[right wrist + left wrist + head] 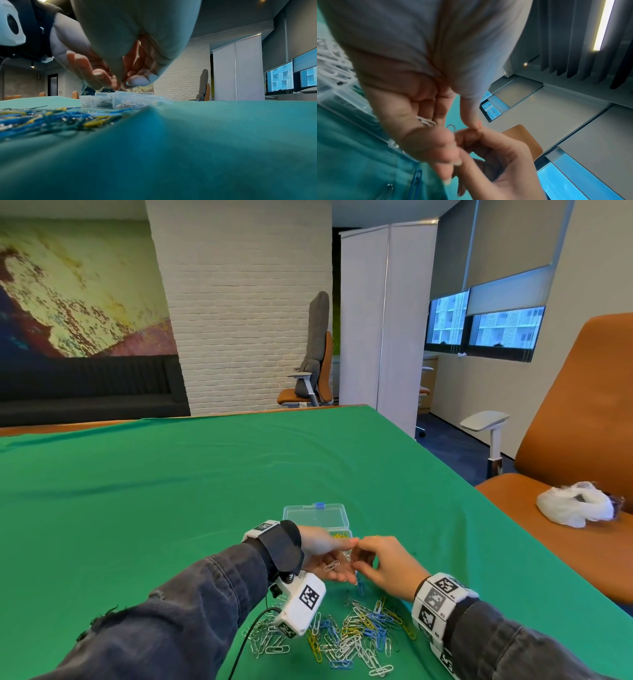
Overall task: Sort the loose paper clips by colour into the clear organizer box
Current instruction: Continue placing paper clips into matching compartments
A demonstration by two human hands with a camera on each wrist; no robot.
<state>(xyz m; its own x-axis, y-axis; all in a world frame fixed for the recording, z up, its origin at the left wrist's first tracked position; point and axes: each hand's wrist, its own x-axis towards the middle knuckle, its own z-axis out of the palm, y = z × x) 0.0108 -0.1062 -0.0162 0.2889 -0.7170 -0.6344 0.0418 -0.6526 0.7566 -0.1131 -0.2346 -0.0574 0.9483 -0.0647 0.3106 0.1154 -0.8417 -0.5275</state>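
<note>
Now my left hand [323, 556], cupped loosely, carries white paper clips [331, 566]; my right hand [383, 565] should pinch one cleanly, though its grasp is unclear.

Dark denim sleeves [178, 621], white tagged wrist cameras [301, 607]

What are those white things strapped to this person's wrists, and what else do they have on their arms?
Both arms wear dark grey denim sleeves. The left hand has a black fabric wrist strap carrying a white boxy plastic camera housing printed with black-and-white square codes; a thin black cable trails from it. The right hand has a white wristband with similar square codes.
</note>
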